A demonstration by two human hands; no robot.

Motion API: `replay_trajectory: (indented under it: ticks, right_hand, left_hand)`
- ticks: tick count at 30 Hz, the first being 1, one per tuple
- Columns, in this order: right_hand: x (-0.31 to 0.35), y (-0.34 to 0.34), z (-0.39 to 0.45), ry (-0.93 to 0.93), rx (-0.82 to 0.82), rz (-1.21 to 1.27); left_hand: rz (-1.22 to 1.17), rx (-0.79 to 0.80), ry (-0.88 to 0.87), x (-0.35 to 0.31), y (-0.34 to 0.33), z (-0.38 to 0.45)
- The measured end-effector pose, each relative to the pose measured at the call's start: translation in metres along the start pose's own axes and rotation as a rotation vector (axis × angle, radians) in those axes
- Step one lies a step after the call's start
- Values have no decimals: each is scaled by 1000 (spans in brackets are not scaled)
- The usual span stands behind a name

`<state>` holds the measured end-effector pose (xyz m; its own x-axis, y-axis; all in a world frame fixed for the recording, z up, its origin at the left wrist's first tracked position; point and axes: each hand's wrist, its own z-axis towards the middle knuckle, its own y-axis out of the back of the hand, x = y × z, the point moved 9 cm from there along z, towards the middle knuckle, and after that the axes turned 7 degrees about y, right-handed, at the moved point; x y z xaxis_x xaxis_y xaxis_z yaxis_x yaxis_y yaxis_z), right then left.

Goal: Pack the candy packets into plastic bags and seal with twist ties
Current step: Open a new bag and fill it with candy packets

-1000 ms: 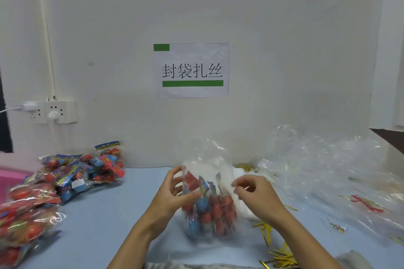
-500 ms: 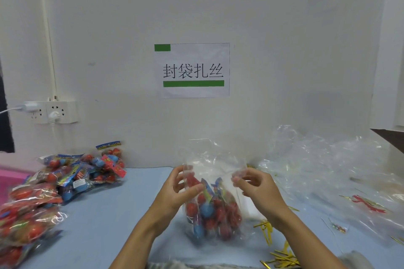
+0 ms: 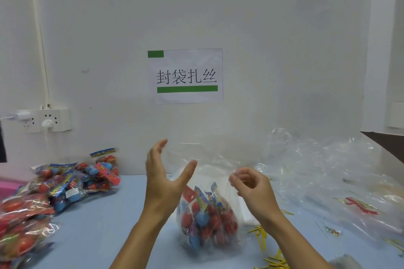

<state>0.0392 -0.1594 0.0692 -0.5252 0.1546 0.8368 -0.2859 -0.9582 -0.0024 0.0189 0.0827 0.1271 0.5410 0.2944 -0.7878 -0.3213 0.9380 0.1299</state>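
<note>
A clear plastic bag (image 3: 207, 223) stood low in the centre of the frame on the pale blue desk (image 3: 105, 231), its lower half filled with red and blue candy packets (image 3: 205, 216) and its empty upper film rising loose above them. The right hand (image 3: 254, 190), just right of the bag, had its fingers curled with thumb and fingertips drawn together at the bag's upper right edge; this grip appeared to pinch the thin film, though the plastic there was too sheer to be certain. The left hand (image 3: 165, 178), just left of the bag, was raised with fingers straight and thumb spread wide, its grip fully open around nothing, the palm turned toward the bag's upper film; whether it touched the film could not be told.

Gold twist ties (image 3: 263, 240) lay scattered on the desk to the lower right of the bag. Further right, a heap of crumpled clear empty bags (image 3: 328, 177) filled the right middle of the frame. At the left edge, a pile of packed bags of red and blue candy (image 3: 72, 181) sat on the desk, their printed labels too small to read.

On the white wall (image 3: 284, 39) above, in the centre of the frame, a white paper sign (image 3: 185, 75) read "封袋扎丝" in black characters, with a small green block at its upper left and a green bar below the writing. At the left middle, a white wall socket (image 3: 47, 120) carried two white plugs.
</note>
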Motion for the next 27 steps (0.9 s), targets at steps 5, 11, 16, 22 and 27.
replay_trajectory:
  ticks: [5, 11, 16, 22, 27]
  right_hand:
    - [4, -2, -2, 13, -3, -9]
    - [6, 0, -3, 32, -8, -35]
    - [1, 0, -1, 27, -13, -63]
    - [-4, 0, 0, 8, -10, -63]
    - [-5, -1, -2, -55, 14, -14]
  left_hand:
    - [598, 63, -582, -90, -34, 6]
    - [1072, 878, 90, -36, -97, 18]
    - [939, 995, 14, -49, -110, 29]
    - [548, 745, 45, -78, -95, 62]
    - [507, 541, -52, -94, -84, 72]
